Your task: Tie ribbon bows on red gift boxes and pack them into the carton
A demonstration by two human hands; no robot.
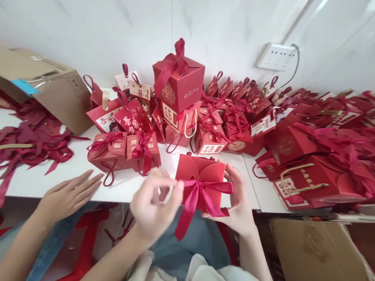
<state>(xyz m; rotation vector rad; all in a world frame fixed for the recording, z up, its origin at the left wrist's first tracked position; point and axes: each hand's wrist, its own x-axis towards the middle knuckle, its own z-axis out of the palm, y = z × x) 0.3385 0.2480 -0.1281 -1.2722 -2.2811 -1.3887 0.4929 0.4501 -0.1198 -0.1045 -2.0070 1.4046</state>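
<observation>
In the head view the red gift box (201, 170) is held at the near edge of the table (22, 183) between both hands, its ribbon (211, 187) running left to right. The left hand (153, 207) pinches the ribbon's left end between thumb and forefinger. The right hand (240, 197) wraps the box's right side (a co-worker's hand (66, 195) lies flat, well to the left). What the tipped cardboard carton (47, 89) holds is hidden.

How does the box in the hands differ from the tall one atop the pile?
The held box is low, between the left hand and right hand; the tall box is cube-like, perched tilted on other boxes. The held box's bow crosses its front; the tall box's rises from its top. Both are red.
</observation>
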